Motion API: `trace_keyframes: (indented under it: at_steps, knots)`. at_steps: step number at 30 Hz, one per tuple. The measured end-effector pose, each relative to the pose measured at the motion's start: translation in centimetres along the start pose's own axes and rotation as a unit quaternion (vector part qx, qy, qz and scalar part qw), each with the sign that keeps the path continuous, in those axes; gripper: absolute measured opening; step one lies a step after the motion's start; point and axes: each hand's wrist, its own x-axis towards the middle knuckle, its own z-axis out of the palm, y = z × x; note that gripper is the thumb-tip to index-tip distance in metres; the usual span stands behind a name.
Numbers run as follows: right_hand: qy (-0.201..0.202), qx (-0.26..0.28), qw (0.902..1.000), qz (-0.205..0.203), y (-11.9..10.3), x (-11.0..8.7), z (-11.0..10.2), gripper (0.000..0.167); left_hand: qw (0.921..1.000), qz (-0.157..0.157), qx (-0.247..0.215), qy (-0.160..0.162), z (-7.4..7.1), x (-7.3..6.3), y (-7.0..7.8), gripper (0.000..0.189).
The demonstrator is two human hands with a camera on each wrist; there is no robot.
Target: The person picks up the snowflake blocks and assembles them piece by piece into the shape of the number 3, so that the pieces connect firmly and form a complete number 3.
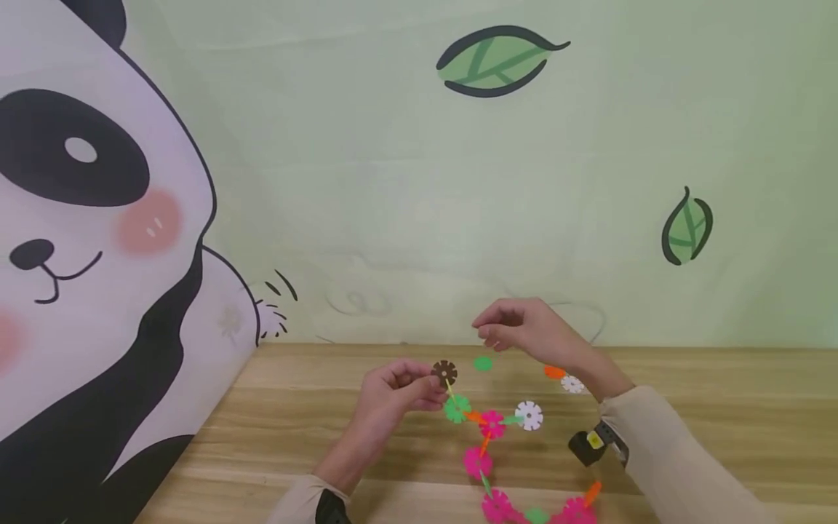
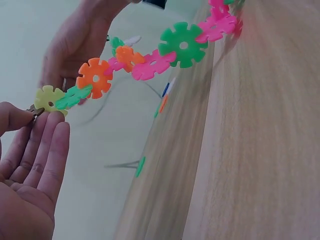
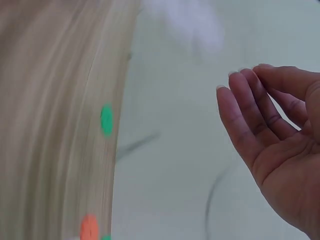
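Note:
My left hand [image 1: 399, 389] pinches a brown notched plastic disc [image 1: 444, 373] between thumb and fingers. Slotted into that brown piece is a yellow disc [image 2: 47, 99], the upper end of a chain of interlocking snowflake discs. Down the chain come a green disc [image 1: 457, 409], an orange one [image 2: 95, 78] and several pink ones [image 1: 492, 424]. A white disc [image 1: 529, 415] hangs off to the chain's right. Higher up and to the right, my right hand [image 1: 524, 331] is raised over the far table edge; its fingers [image 3: 245, 105] are loosely bent, holding nothing.
Loose on the wooden table [image 1: 294, 422] near its back edge are a green disc [image 1: 483, 363], an orange disc [image 1: 554, 372] and a white disc [image 1: 572, 384]. Behind rises a pale green backdrop [image 1: 366, 182] printed with a panda and leaves.

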Motion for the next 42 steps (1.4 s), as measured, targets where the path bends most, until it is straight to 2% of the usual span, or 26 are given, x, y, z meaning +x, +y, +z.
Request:
trace_keyframes:
  at_steps: [4, 8, 14, 19, 25, 30, 33, 36, 39, 42]
  knots:
    - [-0.008, -0.026, 0.9994, 0.022, 1.7, 1.2, -1.0, 0.016, 1.0000, -0.008, 0.001, -0.004, 0.1, -0.2, 0.0, 0.013]
    - [-0.033, -0.072, 0.9959, 0.044, 3.8, 2.3, -0.6, 0.016, 0.9999, -0.013, -0.003, 0.000, 0.2, -0.2, 0.0, 0.012]
    - [-0.078, -0.174, 0.9802, 0.053, 6.2, 3.3, 0.6, 0.017, 0.9999, -0.011, -0.005, 0.004, 0.2, -0.2, 0.0, 0.017]
    - [-0.087, -0.202, 0.9730, 0.070, 7.0, 3.5, 1.2, 0.022, 1.0000, -0.007, 0.001, 0.001, 0.2, -0.2, -0.1, 0.019]
    - [-0.089, -0.238, 0.9650, 0.066, 7.3, 4.1, 1.6, 0.019, 1.0000, -0.002, 0.005, -0.003, 0.1, -0.1, 0.0, 0.019]
    - [-0.096, -0.248, 0.9594, 0.094, 7.5, 4.3, 1.7, 0.020, 1.0000, -0.002, 0.004, -0.006, 0.1, 0.0, 0.0, 0.018]
    - [-0.102, -0.238, 0.9603, 0.103, 7.1, 4.1, 1.7, 0.024, 1.0000, -0.002, 0.003, -0.005, 0.2, -0.1, 0.1, 0.018]
    - [-0.098, -0.219, 0.9654, 0.103, 6.3, 3.7, 1.6, 0.023, 1.0000, -0.003, 0.002, -0.005, 0.1, -0.1, 0.1, 0.018]
    - [-0.083, -0.171, 0.9779, 0.088, 5.0, 3.0, 1.4, 0.016, 1.0000, -0.006, 0.002, -0.006, 0.1, -0.2, 0.1, 0.018]
    - [-0.062, -0.113, 0.9907, 0.043, 3.4, 2.3, 1.3, 0.009, 1.0000, -0.005, 0.002, -0.005, 0.1, -0.2, 0.1, 0.018]
